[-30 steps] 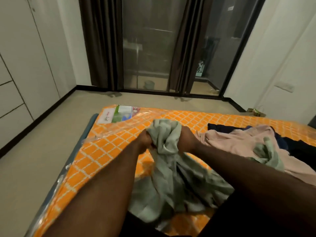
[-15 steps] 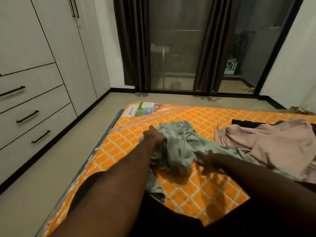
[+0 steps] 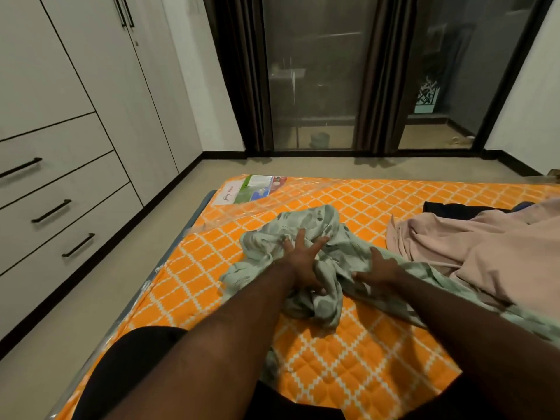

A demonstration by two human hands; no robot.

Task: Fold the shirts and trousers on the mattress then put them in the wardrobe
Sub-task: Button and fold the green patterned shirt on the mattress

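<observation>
A crumpled pale green patterned garment (image 3: 315, 222) lies on the orange checked mattress (image 3: 357, 359). My left hand (image 3: 303, 262) rests on the bunched cloth with fingers spread and straight. Just to its right, my right hand (image 3: 378, 268) lies flat on the same garment, fingers spread. A pink garment (image 3: 472, 247) is heaped at the right, with dark clothes (image 3: 454, 209) behind it. The white wardrobe (image 3: 60, 131) with black-handled drawers stands along the left wall.
Bare floor (image 3: 91, 298) runs between the mattress and the wardrobe. A printed label (image 3: 251, 192) under clear plastic sits at the mattress's far left corner. Dark curtains (image 3: 239, 71) and glass doors (image 3: 315, 71) fill the far wall.
Both hands held the green garment up in fists a second ago. It now lies on the mattress and both hands have opened flat on it. The view has turned left toward the wardrobe.
</observation>
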